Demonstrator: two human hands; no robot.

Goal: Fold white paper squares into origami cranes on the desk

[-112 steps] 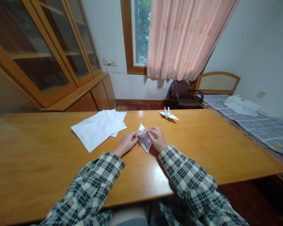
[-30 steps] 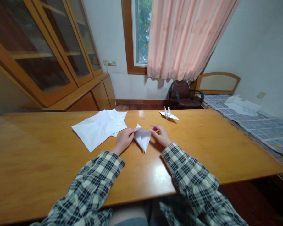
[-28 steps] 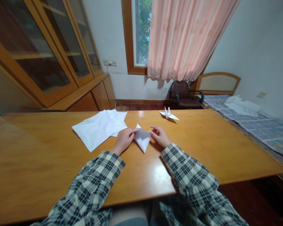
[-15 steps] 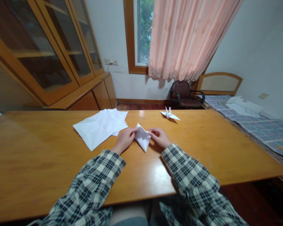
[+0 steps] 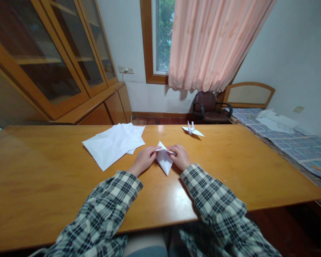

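Between my hands, over the table, is a small white folded paper (image 5: 165,163), with one point toward me and another away. My left hand (image 5: 144,158) pinches its left upper edge, thumb and fingers closed together. On the opposite side, my right hand (image 5: 181,156) grips the right upper edge with bent fingers. A flap stands across the top of the piece between the fingertips. Beyond my right hand sits a finished white paper crane (image 5: 192,130) with spread wings. Left of my left hand lies a stack of creased white paper sheets (image 5: 113,144).
The brown wooden table (image 5: 56,200) spans the view. Behind it stand a glass-door cabinet (image 5: 82,82) at left and a dark red armchair (image 5: 207,107). A bed (image 5: 289,142) with papers on it lies to the right.
My right hand has moved in to the left and now grips the folded paper more fully. The paper has turned slightly, and its upper flap has folded down across it.
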